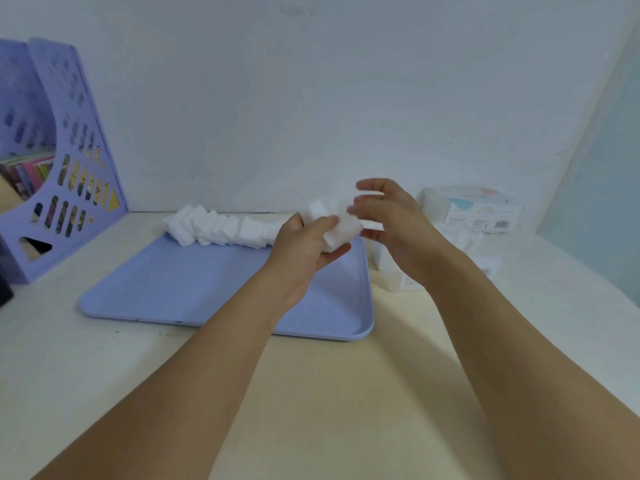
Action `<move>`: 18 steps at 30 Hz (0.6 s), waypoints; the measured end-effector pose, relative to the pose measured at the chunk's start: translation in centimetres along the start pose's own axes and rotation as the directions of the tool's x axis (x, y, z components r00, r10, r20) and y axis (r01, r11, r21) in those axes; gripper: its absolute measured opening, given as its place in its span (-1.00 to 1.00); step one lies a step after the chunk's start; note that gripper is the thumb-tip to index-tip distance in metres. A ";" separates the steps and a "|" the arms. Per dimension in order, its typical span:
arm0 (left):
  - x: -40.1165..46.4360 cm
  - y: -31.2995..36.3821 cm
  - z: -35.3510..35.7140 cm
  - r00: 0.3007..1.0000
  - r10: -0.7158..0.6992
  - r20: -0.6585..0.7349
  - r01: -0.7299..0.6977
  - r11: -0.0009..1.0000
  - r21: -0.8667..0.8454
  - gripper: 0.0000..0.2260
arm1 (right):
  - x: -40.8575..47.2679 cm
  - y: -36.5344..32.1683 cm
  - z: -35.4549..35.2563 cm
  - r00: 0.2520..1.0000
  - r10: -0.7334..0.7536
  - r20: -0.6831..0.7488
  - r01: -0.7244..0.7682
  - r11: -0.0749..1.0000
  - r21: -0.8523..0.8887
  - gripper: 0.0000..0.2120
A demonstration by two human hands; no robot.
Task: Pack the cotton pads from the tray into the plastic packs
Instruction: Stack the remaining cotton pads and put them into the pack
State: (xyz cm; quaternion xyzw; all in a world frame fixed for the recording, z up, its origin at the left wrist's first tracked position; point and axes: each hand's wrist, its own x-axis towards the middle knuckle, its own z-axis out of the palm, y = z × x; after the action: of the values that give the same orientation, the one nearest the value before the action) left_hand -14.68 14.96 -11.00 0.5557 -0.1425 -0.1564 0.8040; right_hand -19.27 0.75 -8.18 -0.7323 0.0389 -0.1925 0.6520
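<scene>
Head view: my left hand (pixel 304 249) is curled around a small stack of cotton pads (pixel 341 225), white, square-edged and soft-looking, held up above the far right corner of the tray (pixel 194 292). My right hand (pixel 391 220) is just beside the stack with fingers spread and loosely bent; motion blur keeps me from telling whether its fingertips touch the pads. More pads (pixel 221 226) lie in a slumped, overlapping row along the tray's far edge, against the wall. The tray is pale blue, shallow, with a bare floor nearer me. To its right on the table (pixel 104 368) sit the plastic packs (pixel 474 211), partly hidden behind my right forearm. A purple file rack (pixel 59 188) holding books stands at the left.
</scene>
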 end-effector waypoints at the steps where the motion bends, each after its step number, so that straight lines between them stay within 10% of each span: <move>1: 0.0 0.0 0.1 1.000 0.005 0.008 -0.005 1.000 0.007 -0.75 | 0.0 -0.1 0.4 1.000 0.021 -0.016 -0.020 0.999 0.046 -0.40; 4: -0.2 -0.2 0.9 0.996 0.025 0.091 -0.033 0.995 0.094 -0.70 | -0.3 0.0 2.1 0.993 0.099 0.067 -0.101 0.994 0.035 -0.24; 8: -0.4 -0.5 1.1 0.990 0.003 0.142 -0.034 0.975 0.221 -0.42 | -1.1 0.0 3.2 0.984 0.105 0.146 -0.113 0.993 0.045 -0.60; 13: -0.2 0.0 0.6 0.997 0.010 0.081 -0.022 0.989 0.146 -0.66 | -1.2 -0.5 3.2 0.998 0.020 0.060 -0.023 0.998 0.052 -0.70; 18: -0.3 -0.2 0.8 0.986 -0.001 0.165 -0.033 0.979 0.202 -0.44 | -1.9 -0.8 3.3 0.978 0.038 0.203 -0.063 0.991 0.116 -0.48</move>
State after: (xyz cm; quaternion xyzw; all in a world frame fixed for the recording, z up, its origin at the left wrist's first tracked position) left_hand -15.31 14.35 -10.95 0.6194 -0.2280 -0.1795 0.7295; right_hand -20.13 4.55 -8.06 -0.7056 -0.0202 -0.1032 0.7007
